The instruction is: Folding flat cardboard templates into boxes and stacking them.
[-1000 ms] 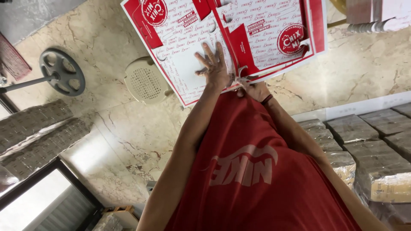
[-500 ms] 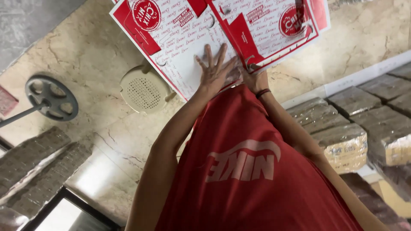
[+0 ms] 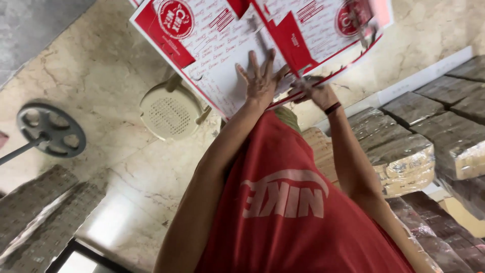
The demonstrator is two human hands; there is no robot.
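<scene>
The left hand (image 3: 261, 81) presses flat, fingers spread, on the red-and-white flattened cardboard box (image 3: 222, 45); the right hand (image 3: 316, 91) pinches its near edge just beside it.

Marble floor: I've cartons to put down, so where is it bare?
Bare marble floor lies between the beige stool, the spoked wheel and the lower-left wrapped stacks. The right is crowded: wrapped bundles packed close. The left hand and right hand touch the flat cartons.

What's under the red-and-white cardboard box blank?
Under the box blank: marble floor and part of a beige plastic stool. The left hand presses flat on it, the right hand grips its edge. Anything else beneath is covered.
</scene>
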